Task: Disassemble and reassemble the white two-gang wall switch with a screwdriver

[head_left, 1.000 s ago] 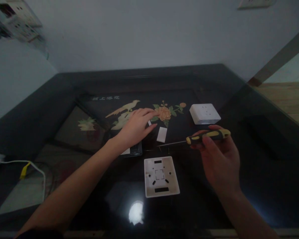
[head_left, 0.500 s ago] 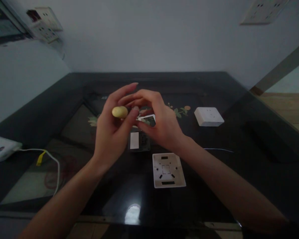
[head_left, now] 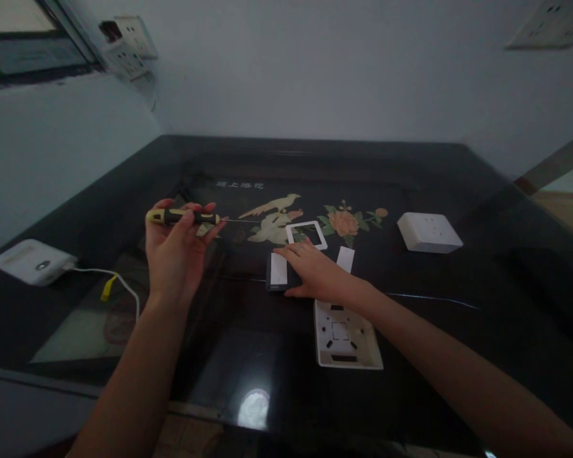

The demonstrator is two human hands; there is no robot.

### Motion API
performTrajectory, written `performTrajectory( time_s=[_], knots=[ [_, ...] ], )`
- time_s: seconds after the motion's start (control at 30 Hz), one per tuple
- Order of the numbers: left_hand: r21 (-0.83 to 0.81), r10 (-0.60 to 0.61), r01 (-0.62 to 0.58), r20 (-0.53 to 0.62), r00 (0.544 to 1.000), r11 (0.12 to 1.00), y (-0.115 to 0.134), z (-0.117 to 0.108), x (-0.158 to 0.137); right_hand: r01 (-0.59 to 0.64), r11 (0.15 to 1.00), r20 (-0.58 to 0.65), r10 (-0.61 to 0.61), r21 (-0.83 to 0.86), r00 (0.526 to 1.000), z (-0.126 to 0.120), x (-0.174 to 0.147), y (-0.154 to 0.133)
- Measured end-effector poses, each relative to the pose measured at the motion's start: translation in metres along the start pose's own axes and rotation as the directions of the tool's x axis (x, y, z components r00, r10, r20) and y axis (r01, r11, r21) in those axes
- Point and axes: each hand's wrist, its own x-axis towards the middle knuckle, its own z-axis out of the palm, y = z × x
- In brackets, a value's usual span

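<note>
My left hand (head_left: 176, 257) is closed around the yellow-and-black handle of a screwdriver (head_left: 205, 218), whose thin shaft points right above the table. My right hand (head_left: 322, 272) reaches down over a dark switch module (head_left: 279, 273) with a white panel, its thumb at the near edge and fingers at the far edge. Part of the module is hidden under that hand. Just beyond the fingers lies a white square frame (head_left: 304, 224). A white strip (head_left: 346, 257) shows beside the wrist. Below the right forearm sits an open white mounting box (head_left: 340, 346).
A white socket box (head_left: 430, 233) stands to the right. On the left lies a white device (head_left: 33, 262) with a white cable (head_left: 134, 294) and yellow tag (head_left: 108, 287). A thin wire (head_left: 434, 297) lies right of my forearm. The glossy dark table (head_left: 229, 362) meets the wall behind.
My hands have moved apart. The left has drawn away leftward with the screwdriver; the right has come down onto the switch module. The white frame now lies uncovered, and the view has shifted.
</note>
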Motion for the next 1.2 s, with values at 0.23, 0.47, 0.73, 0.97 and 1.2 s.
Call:
performTrajectory(
  time_s=[0.23, 0.47, 0.73, 0.97, 1.2],
  knots=[
    [0.032, -0.049, 0.049, 0.011, 0.999, 0.998, 0.002, 0.023, -0.026, -0.059, 0.997, -0.162, 0.067, 0.057, 0.984, -0.034, -0.047, 0.007],
    [0.012, -0.214, 0.216, 0.191, 0.958, 0.976, -0.001, 0.071, -0.08, -0.207, 0.936, -0.253, 0.282, 0.286, 0.925, -0.035, -0.132, 0.002],
    [0.156, -0.097, 0.069, 0.186, 0.978, 0.985, -0.006, 0.075, -0.098, -0.207, 0.959, -0.302, 0.259, 0.192, 0.918, -0.024, -0.145, 0.002],
    [0.276, -0.068, 0.011, 0.197, 0.978, 0.961, -0.011, 0.068, -0.102, -0.195, 0.98, -0.341, 0.2, 0.048, 0.919, -0.024, -0.143, -0.004],
    [0.174, -0.175, 0.148, 0.154, 0.972, 0.974, -0.015, 0.069, -0.095, -0.182, 0.983, -0.396, 0.169, 0.004, 0.902, -0.025, -0.144, -0.008]
  ],
)
